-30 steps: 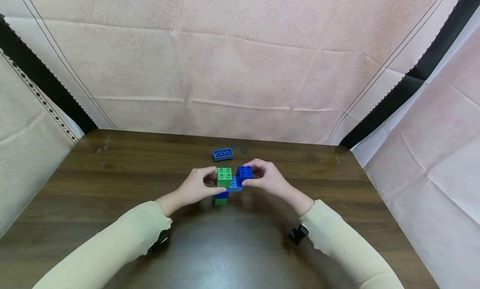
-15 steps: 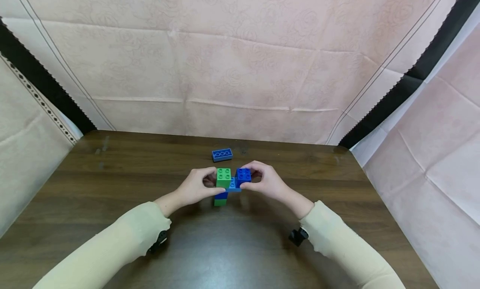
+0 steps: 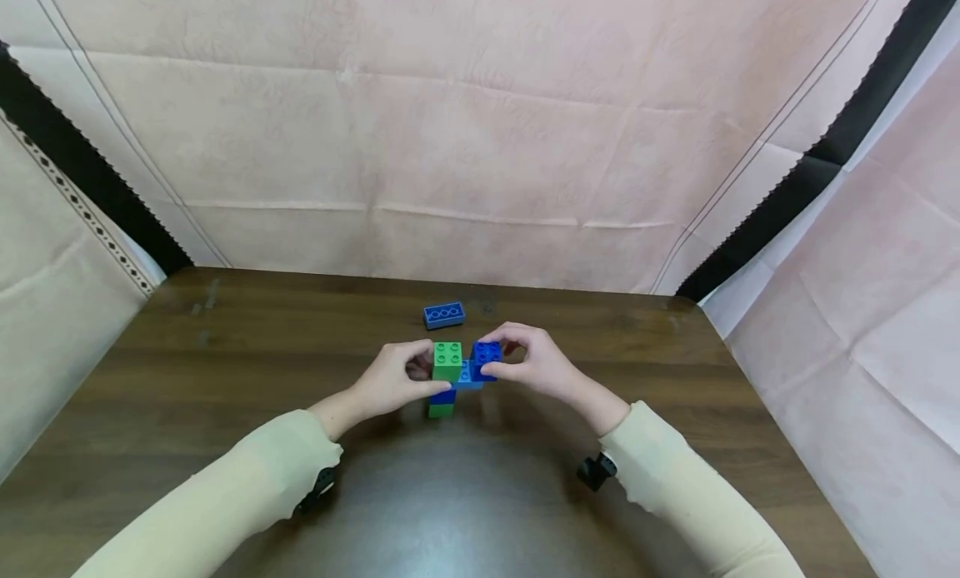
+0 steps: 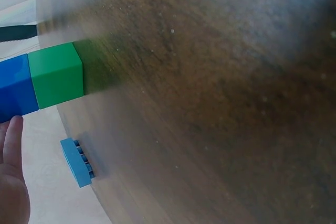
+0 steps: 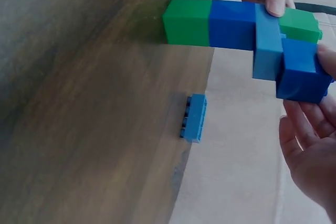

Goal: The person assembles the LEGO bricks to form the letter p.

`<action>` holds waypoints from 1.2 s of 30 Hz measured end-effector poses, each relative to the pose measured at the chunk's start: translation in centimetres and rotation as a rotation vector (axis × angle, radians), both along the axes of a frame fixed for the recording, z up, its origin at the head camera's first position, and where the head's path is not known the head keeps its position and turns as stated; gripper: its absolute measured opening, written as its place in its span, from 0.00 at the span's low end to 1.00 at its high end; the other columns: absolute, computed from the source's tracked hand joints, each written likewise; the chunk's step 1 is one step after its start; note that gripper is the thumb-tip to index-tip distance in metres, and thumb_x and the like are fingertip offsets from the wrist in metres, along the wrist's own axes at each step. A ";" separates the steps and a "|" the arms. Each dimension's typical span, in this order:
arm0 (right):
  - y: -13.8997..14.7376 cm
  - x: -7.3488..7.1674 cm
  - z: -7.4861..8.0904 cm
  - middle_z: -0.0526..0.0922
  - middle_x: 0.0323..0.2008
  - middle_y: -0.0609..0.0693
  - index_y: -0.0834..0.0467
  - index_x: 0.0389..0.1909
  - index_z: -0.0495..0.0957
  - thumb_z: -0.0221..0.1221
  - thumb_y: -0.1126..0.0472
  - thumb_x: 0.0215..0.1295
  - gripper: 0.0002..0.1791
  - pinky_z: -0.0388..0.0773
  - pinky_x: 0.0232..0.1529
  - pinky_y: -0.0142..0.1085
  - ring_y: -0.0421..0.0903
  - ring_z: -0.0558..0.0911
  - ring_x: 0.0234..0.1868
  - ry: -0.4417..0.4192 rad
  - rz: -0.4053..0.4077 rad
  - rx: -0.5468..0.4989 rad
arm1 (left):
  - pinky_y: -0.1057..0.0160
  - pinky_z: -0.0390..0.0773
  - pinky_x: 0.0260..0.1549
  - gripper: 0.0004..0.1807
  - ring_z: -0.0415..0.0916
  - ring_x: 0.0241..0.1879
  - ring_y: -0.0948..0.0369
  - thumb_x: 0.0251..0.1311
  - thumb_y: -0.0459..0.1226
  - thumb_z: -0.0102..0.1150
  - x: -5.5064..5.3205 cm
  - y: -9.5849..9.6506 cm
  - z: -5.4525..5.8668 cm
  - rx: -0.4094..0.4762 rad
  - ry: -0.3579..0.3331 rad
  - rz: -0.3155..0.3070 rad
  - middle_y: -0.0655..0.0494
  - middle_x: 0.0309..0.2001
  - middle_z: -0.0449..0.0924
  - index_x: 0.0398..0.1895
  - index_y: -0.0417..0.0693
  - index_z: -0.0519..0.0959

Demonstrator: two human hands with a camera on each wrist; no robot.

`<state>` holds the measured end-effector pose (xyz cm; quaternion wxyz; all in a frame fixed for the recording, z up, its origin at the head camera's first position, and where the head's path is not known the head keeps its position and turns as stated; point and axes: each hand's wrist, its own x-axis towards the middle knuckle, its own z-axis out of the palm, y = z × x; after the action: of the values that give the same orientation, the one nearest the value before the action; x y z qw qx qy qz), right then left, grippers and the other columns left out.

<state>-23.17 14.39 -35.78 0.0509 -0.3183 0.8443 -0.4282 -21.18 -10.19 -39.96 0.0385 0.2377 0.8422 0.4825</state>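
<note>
A stack of bricks is stood upright on the tabletop (image 3: 187, 378): a lower green brick (image 3: 441, 411), a lower dark blue brick (image 3: 443, 397), then a light blue brick (image 3: 466, 378) jutting rightward. On the latter's left part, an upper green brick (image 3: 447, 361) is pinched by the fingers of the left hand (image 3: 392, 378). At its right end, an upper dark blue brick (image 3: 487, 355) is gripped between the right hand's (image 3: 540, 366) fingers; whether it is fully seated cannot be told. Beyond, a loose blue brick (image 3: 444, 315) is laid studs down, backed by pale cloth (image 3: 480, 145).
</note>
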 end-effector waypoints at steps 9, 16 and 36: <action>0.1 -0.2 -0.1 0.79 0.42 0.51 0.56 0.48 0.78 0.65 0.57 0.56 0.18 0.79 0.42 0.41 0.45 0.74 0.39 -0.026 0.013 0.013 | 0.62 0.81 0.40 0.14 0.76 0.36 0.63 0.53 0.43 0.66 -0.1 -0.1 0.2 -0.015 0.008 -0.006 0.54 0.35 0.79 0.37 0.47 0.74; 1.2 -1.8 -0.3 0.80 0.47 0.56 0.59 0.54 0.75 0.58 0.56 0.64 0.20 0.79 0.47 0.40 0.47 0.77 0.44 -0.129 0.042 -0.034 | 0.62 0.81 0.41 0.15 0.76 0.36 0.62 0.54 0.45 0.65 -0.1 0.2 0.3 -0.041 0.002 -0.015 0.55 0.35 0.79 0.38 0.48 0.74; -2.4 -10.7 -5.2 0.73 0.59 0.56 0.57 0.62 0.68 0.62 0.55 0.60 0.29 0.72 0.59 0.47 0.53 0.72 0.58 -0.267 -0.234 0.037 | 0.65 0.80 0.41 0.15 0.76 0.37 0.63 0.53 0.45 0.66 0.2 0.1 0.0 -0.044 -0.012 -0.003 0.57 0.35 0.79 0.39 0.50 0.74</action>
<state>-33.83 11.97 -41.02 0.1181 -0.1570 0.8691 -0.4540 -21.00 -10.05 -39.99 0.0492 0.2352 0.8519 0.4653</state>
